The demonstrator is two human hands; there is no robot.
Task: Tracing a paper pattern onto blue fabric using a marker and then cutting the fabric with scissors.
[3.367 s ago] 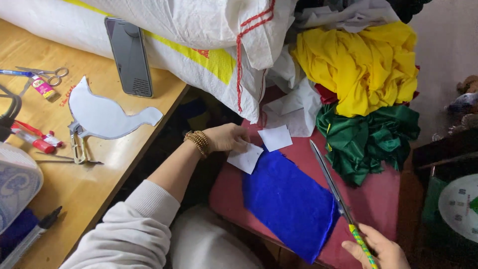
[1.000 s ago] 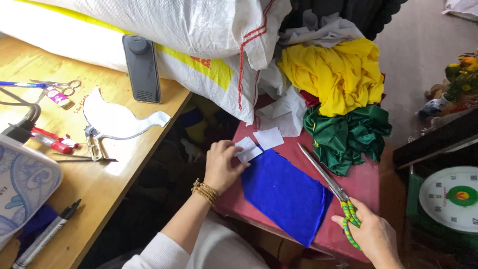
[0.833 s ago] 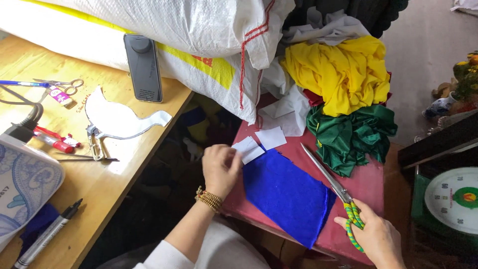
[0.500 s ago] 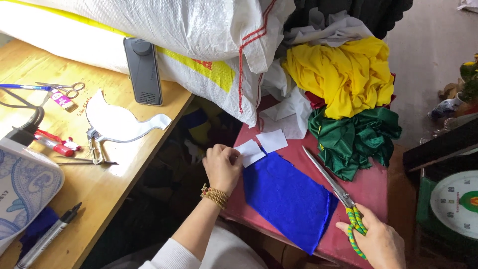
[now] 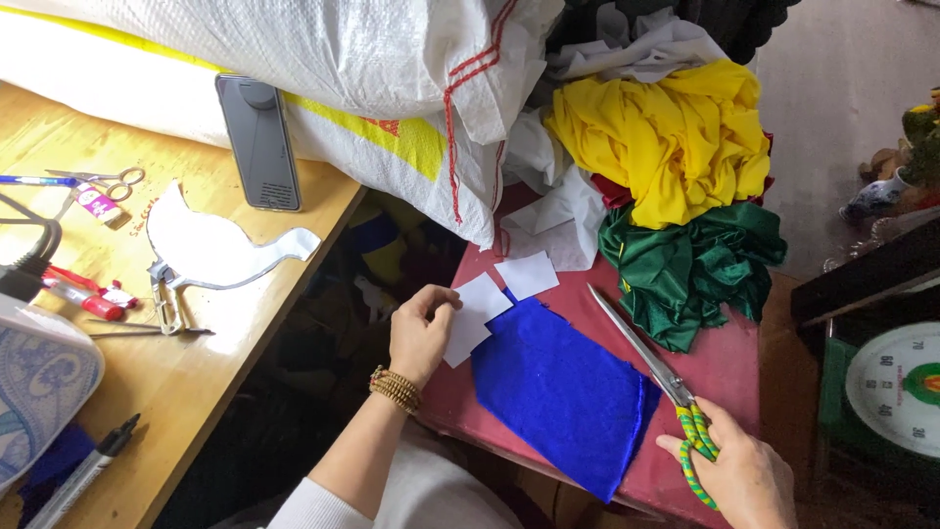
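- A small white paper piece (image 5: 468, 315) is pinched between thumb and curled fingers of the left hand (image 5: 421, 333); it lies at the upper left corner of the blue cloth (image 5: 563, 392), overlapping its edge.
- The blue cloth is spread flat between the two hands on the dark red surface (image 5: 729, 362), its near end reaching that surface's front edge.
- Long scissors (image 5: 654, 377) are gripped by the right hand (image 5: 734, 475), fingers closed through the green-and-yellow wrapped handles; the blades are shut and rest along the cloth's right edge, pointing away from the person.
- A judgement: the paper could slide on the cloth if the pinch loosens, since nothing else pins it.
- A judgement: the cloth could slip off the front edge if tugged, as little of it is weighted.
- A judgement: the scissor tip lies close to the green fabric (image 5: 695, 264) beyond the right hand, so a snag is possible.
- Counted: two white paper squares, the second (image 5: 527, 275) just beyond the left hand; one blue cloth; one pair of long scissors.
- Beyond the hands, one yellow fabric heap (image 5: 666, 137) and one green are seen.
- To the left of the left hand, one small pair of scissors (image 5: 103, 178), one phone (image 5: 258, 142) and one white cut-out shape (image 5: 211, 245) lie on the wooden table (image 5: 196, 362).
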